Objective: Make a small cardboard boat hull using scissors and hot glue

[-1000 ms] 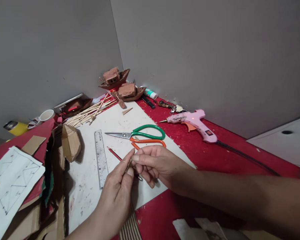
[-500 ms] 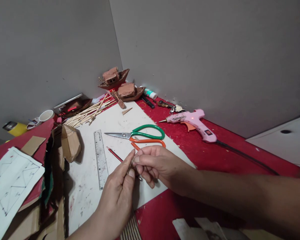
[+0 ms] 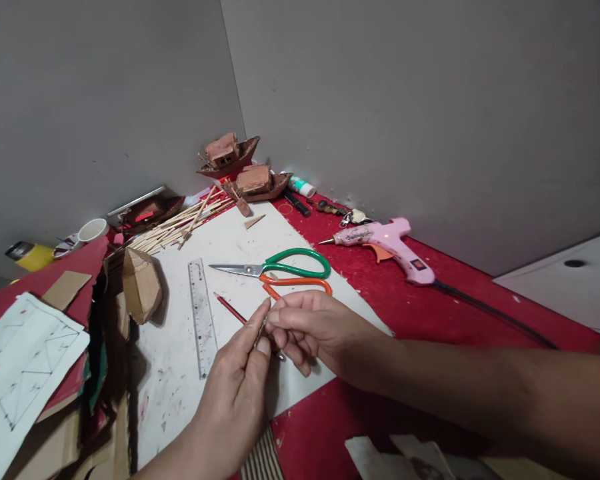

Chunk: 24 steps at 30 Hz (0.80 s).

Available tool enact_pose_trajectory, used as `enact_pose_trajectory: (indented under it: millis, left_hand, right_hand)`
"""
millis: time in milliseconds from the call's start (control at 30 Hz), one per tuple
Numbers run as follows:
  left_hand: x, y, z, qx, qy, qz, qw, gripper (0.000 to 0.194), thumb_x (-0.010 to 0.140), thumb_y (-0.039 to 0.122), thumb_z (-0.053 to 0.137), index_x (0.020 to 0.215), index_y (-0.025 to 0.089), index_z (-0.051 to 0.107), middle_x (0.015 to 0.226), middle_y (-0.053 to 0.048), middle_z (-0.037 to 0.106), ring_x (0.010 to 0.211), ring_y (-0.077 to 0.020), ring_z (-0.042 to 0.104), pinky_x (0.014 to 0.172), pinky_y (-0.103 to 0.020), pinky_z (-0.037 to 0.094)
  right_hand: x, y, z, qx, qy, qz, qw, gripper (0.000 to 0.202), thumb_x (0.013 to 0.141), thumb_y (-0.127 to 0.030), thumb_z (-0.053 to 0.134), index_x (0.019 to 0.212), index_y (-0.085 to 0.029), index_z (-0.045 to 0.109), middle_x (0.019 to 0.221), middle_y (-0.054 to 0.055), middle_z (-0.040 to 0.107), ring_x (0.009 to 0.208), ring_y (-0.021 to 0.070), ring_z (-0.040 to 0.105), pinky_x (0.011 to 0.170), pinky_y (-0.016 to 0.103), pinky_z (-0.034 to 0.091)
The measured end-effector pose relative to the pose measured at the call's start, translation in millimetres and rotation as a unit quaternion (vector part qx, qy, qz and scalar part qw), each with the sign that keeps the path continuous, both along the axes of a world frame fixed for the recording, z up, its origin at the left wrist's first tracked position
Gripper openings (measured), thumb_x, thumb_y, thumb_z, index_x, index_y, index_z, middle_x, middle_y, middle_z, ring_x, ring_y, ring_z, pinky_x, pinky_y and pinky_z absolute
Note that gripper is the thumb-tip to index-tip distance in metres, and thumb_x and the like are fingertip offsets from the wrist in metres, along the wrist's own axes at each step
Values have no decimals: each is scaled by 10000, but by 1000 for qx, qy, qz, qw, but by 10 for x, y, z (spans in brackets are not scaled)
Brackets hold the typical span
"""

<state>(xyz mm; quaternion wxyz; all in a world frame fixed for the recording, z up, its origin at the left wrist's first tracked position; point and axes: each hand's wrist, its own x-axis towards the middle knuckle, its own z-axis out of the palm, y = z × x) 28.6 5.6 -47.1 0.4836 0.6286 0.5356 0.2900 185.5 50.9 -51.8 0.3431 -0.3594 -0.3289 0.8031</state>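
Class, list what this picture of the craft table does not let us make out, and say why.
All in the head view:
- Shape of the small piece: covered by fingers of the left hand and right hand.
- Rest of the red pencil: behind the left hand.
- Ruler numbers: too small.
- Drawing sheet: cut off by the left edge.

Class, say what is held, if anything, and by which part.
A small brownish piece, pinched by left hand and right hand; its held part is hidden.
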Motion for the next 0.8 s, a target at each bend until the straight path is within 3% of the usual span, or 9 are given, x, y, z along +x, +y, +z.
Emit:
enact_pose_trajectory:
  millis: [200,800]
  left_hand:
    - [-5,-6,8,13,10,-5,1000,429,987,367,403,1415,345,433,1453,31,488,1355,-176,400,1155,-331,254]
    - [17,0,16,9,-9,-11,1000,428,991,357,399,1417,356,424,1436,29,509,1336,-180,428,1157,-351,251]
  right_hand:
    - [-5,8,-11,4,-13,6,1000,206,689,-268,604,527,-158,540,364,-54,489,279,44,393,303,147,335]
    - [-7,11,9,-3,-25,-15,1000,163,668,-242,591,545,-163,521,447,-59,533,284,30,382,285,147,310]
